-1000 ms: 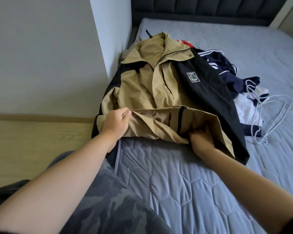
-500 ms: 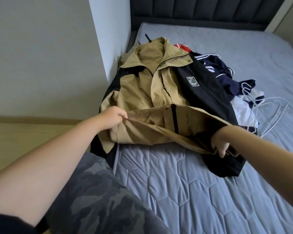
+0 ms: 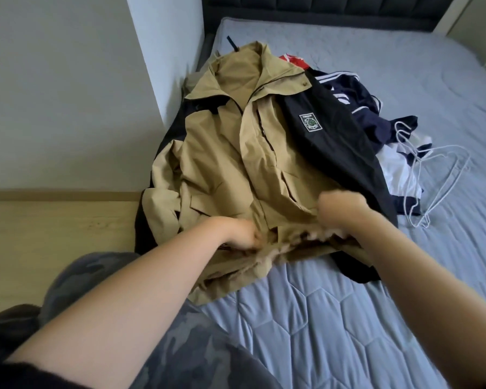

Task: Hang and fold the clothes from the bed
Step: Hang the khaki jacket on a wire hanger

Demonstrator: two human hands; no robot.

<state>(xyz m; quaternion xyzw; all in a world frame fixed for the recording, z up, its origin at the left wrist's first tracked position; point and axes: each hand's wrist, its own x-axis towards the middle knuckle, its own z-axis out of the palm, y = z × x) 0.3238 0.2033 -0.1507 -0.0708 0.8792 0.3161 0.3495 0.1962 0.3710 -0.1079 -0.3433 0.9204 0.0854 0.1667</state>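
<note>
Folding step: left hand (image 3: 240, 237) and right hand (image 3: 339, 209), blurred, both grip the hem of the tan jacket (image 3: 222, 164) lying ahead of them on the bed (image 3: 348, 318); next probably lift hem toward collar, keeping edges level

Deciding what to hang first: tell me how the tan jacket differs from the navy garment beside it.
The tan jacket has a black badged panel; the navy garment is dark blue with white stripes. The tan jacket lies spread out on top; the navy garment is crumpled, partly under it. The left hand and right hand hold the tan jacket's hem; neither touches the navy garment. Both lie on the bed.
</note>
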